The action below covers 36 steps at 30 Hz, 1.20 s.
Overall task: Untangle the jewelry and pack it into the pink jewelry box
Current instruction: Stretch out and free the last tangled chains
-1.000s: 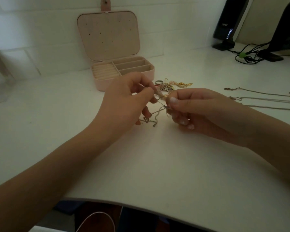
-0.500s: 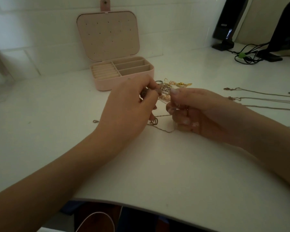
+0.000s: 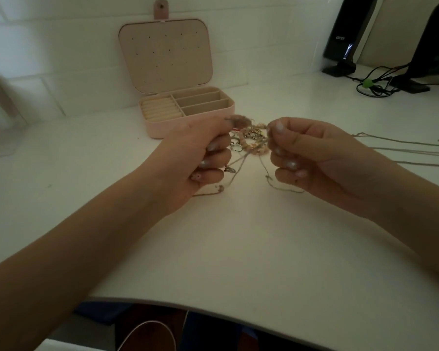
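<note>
**Mid-desk: tangle held taut between two hands**

Over the desk (image 3: 238, 249), head view. Left hand (image 3: 200, 155) and right hand (image 3: 312, 158), slightly apart, each pinch fine chain from the jewelry tangle (image 3: 251, 143), probably to expose the knot. Fingers curled, forearms angled inward. Pink jewelry box (image 3: 188, 122) stands open just behind. Straightened chains (image 3: 403, 148) lie rightward.

A black speaker (image 3: 346, 34) and tangled black cables (image 3: 375, 84) sit far right.
</note>
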{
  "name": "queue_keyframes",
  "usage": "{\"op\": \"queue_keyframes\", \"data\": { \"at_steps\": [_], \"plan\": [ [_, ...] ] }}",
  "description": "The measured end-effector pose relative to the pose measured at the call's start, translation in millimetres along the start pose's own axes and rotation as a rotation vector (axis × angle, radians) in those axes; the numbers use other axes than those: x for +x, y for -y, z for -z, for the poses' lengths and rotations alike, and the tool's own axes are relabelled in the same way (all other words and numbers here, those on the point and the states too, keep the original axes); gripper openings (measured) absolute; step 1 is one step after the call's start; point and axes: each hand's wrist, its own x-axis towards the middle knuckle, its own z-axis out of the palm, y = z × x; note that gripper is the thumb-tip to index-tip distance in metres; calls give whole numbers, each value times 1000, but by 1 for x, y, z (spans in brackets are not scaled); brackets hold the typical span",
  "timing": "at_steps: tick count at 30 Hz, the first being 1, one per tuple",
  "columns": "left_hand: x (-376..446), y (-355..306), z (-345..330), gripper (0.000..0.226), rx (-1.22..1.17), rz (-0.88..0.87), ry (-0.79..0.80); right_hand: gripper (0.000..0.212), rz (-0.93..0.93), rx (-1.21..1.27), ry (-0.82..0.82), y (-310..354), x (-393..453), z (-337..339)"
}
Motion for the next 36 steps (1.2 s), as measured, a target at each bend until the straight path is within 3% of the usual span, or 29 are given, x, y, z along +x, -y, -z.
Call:
{"op": "queue_keyframes", "data": {
  "at_steps": [3,10,16,24,27,32,36],
  "plan": [
    [2,2,1,25,33,17,-9,9,11,43,-7,0,1,-3],
    [8,6,5,32,-146,90,8,10,-18,-12,-37,-2,1,2],
    [11,7,1,34,-154,67,13,11,-20,230,-44,2,2,0],
    [8,4,-2,19,-513,35,143,12,-139,429,-30,0,4,-1],
    [8,3,0,14,-610,63,191,8,-213,364,77,0,1,-2],
    [5,3,-2,11,-475,60,161,14,-144,-101,80,-5,-1,-9],
    [5,5,-2,13,-320,32,106,7,-77,14,-41,3,0,-2]
  ]
}}
